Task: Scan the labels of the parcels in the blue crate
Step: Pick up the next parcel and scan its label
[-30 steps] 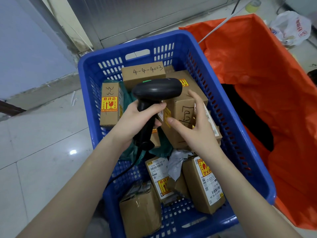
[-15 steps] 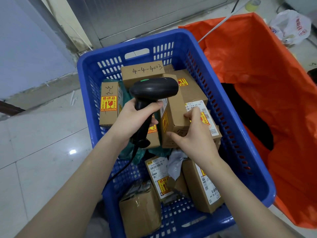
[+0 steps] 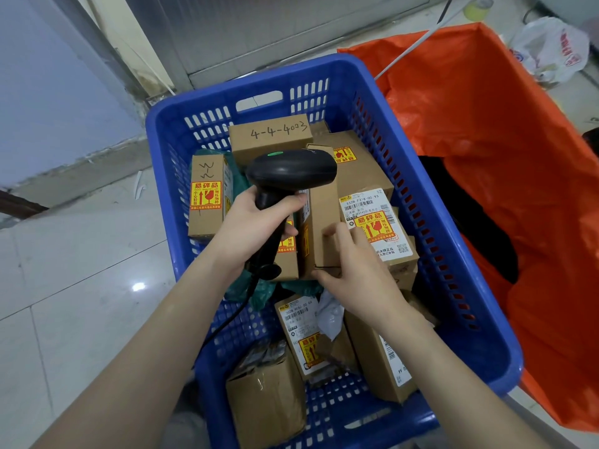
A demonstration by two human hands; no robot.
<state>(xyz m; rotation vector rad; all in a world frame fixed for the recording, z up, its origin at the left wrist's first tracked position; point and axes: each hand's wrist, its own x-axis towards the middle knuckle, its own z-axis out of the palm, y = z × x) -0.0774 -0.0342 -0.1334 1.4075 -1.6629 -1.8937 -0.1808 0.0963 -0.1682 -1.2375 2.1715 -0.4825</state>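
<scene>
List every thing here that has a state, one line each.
left hand: grips the scanner by its handle.
scanner: held over the parcels, green light on.
right hand: holds the narrow box.
narrow box: stood on edge, closed.
labelled box: lying label up.
blue crate: partly filled with parcels.
orange bag: open.

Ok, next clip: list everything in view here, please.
blue crate: one, blue, centre
cardboard parcels: at least nine, brown, inside the crate
upright parcel: one of them, brown, middle of the crate
green bags: count unclear, green, among the parcels
scanner: one, black, above the parcels
orange sack: one, orange, right of the crate
plastic bag: one, white, far right
left hand: grips the scanner handle
right hand: holds the upright parcel
</scene>
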